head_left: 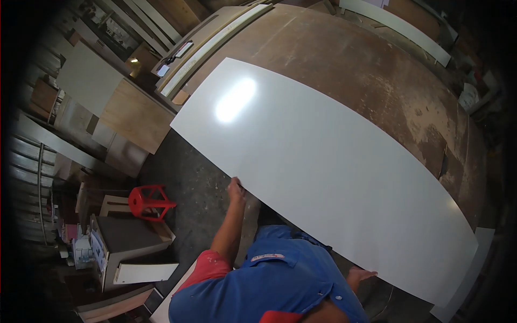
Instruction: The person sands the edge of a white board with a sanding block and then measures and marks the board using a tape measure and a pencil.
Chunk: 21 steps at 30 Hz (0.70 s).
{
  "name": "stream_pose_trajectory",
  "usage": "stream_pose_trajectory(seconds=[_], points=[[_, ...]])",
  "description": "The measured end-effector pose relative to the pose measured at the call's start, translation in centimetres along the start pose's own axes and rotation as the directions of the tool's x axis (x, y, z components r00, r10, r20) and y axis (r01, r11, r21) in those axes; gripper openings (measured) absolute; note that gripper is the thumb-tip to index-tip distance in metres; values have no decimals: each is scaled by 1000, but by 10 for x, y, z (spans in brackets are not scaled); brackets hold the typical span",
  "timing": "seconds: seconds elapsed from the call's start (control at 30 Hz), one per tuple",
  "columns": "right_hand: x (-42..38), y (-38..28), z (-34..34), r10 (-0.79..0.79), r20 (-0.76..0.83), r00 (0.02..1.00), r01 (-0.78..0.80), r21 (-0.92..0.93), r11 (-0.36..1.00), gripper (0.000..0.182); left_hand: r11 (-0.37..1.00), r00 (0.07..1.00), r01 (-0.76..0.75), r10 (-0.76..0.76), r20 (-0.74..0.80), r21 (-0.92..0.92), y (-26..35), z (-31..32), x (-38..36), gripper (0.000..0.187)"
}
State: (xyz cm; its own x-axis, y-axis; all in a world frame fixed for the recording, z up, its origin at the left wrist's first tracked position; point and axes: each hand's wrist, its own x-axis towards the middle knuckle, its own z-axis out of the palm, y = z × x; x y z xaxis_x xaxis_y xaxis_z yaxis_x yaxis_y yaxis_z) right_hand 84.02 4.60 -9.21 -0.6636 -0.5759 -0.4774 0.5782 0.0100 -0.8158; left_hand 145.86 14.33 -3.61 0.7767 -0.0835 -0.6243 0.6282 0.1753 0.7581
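Note:
A large white panel spans the view at a slant, its far part over a worn brown work table and its near long edge towards my body. My left hand is closed on that near edge, left of centre, with some fingers hidden by the panel. Further right, my right hand is at the same edge, palm up, its fingers stretched out and partly under the panel. A bright light reflection shows on the panel's upper left.
A red stool stands on the floor at the left, near a dark-topped cabinet. Boards lean at the upper left. A long pale strip lies along the table's left side. Another white board is at the top right.

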Motion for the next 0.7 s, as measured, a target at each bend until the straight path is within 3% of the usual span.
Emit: stream_pose_trajectory(seconds=[0.07,0.1,0.13,0.17,0.2,0.27,0.4,0.47,0.57,0.7], points=[[-40,17,28,94,39,995,-92,-54,994,89,999,999,-27,28,16,-17,24,-1,44,25],[-53,24,41,123,49,991,-119,-64,991,89,992,992,-114,111,-61,-62,46,8,54,15],[-63,28,55,155,48,987,-151,-63,986,89,974,972,-203,188,-140,-104,67,20,62,21],[-74,28,68,170,44,984,-167,-69,984,90,969,973,-232,232,-6,-90,70,-4,102,17],[-81,28,79,181,36,983,-178,-72,981,90,972,976,-215,216,-4,-97,81,0,115,17],[-89,27,91,201,13,980,-200,-65,978,90,917,998,-52,35,-48,-395,115,18,139,30],[-107,16,95,214,-47,976,-217,-57,975,91,982,997,24,-9,77,-187,133,19,180,52],[-121,16,91,239,-84,967,-243,-51,969,92,976,998,-47,39,-41,-211,168,32,171,56],[-145,35,83,310,-96,946,-317,-73,946,93,964,994,0,28,101,-265,192,25,181,52],[-167,61,80,426,-37,904,-427,-133,894,94,973,999,7,-20,-50,-233,193,12,200,45]])
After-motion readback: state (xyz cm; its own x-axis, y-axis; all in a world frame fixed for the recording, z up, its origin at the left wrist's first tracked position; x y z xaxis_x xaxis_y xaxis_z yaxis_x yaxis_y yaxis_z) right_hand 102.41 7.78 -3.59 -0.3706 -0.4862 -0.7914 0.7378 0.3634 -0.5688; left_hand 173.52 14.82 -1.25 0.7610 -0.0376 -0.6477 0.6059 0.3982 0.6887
